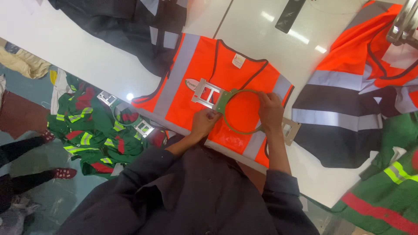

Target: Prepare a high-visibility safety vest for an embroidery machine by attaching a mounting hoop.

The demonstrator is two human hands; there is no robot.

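Note:
An orange safety vest (pixel 204 65) with grey reflective stripes lies flat on the white table (pixel 87 61). A round green hoop frame (pixel 235 98) with metal brackets at both sides rests on the vest. My left hand (pixel 204 123) grips the hoop's near-left rim beside the left bracket (pixel 208 93). On the hoop's right rim my right hand (pixel 271 111) presses down, partly covering the right bracket (pixel 291 129).
A second orange and dark vest (pixel 348 82) lies at the right, dark vests (pixel 130 21) at the back left. Green garments with another hoop (pixel 124 115) are piled on the floor at the left, and more green cloth (pixel 383 191) at the right. A person's legs (pixel 26 148) show at far left.

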